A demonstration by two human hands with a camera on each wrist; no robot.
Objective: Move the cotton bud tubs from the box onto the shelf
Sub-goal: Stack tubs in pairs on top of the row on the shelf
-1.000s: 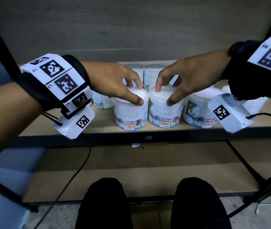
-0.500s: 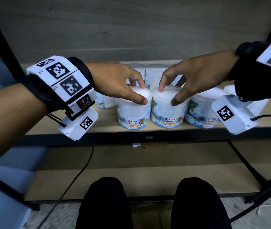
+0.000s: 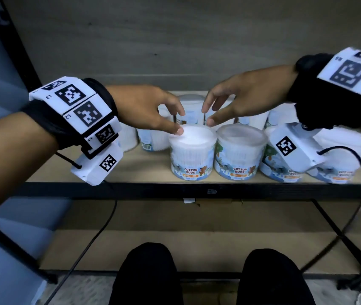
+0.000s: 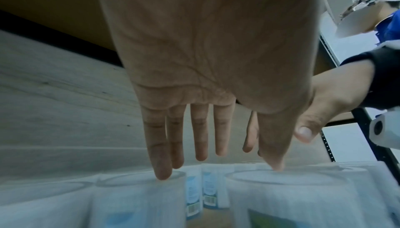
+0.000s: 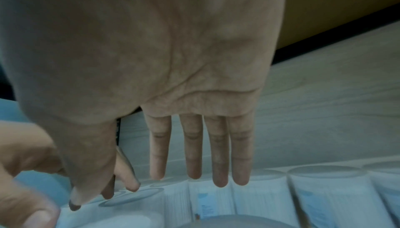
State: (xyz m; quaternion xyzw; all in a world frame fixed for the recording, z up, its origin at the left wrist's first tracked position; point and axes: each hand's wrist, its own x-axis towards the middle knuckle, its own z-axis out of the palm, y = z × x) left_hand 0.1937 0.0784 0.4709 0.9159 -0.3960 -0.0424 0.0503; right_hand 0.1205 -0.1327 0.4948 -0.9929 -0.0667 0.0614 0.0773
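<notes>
Cotton bud tubs on shelf; both hands releasing.

Left hand [image 3: 146, 111] and right hand [image 3: 243, 100] hover with fingers spread, gripping nothing, left thumb touching the lid of the left of 2 cotton bud tubs [image 3: 191, 153] at the shelf [image 3: 142, 170] front edge, labels outward, apparently for display.

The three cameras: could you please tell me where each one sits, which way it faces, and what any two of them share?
Head: worn on the head, looking forward and down at the shelf; shows both forearms, left hand, right hand, knees.
Left wrist: under the left wrist, looking along the palm to straight fingers above the tubs; the right hand also shows.
Right wrist: under the right wrist, looking along its palm; the left hand shows too.
Shared: all three see tubs and both hands.
</notes>
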